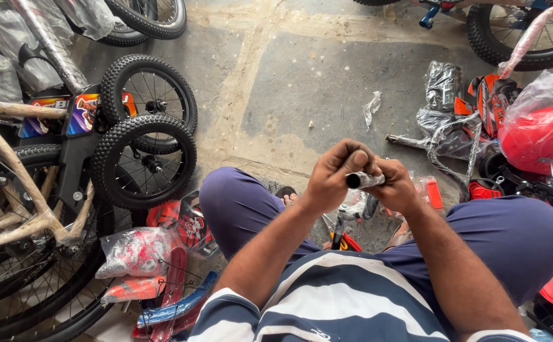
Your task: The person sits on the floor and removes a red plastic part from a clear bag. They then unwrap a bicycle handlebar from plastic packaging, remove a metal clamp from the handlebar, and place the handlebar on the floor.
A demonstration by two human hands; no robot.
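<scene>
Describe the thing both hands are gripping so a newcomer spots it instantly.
Start at the seated person's blue-trousered knees at the bottom of the view; between them, above the concrete floor, the left hand and right hand meet. They clasp a short plastic-wrapped metal tube. Its dark open end, facing the camera, sets it apart from the bagged parts nearby.

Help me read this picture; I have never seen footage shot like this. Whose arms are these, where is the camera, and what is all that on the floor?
The camera sits on a person's head and looks down at their own arms and knees. The left hand and right hand together grip a plastic-wrapped metal tube with a dark open end. On the concrete floor lie two small knobby wheels at left, red parts in plastic bags near the knee, and wrapped bicycle parts at right.
</scene>
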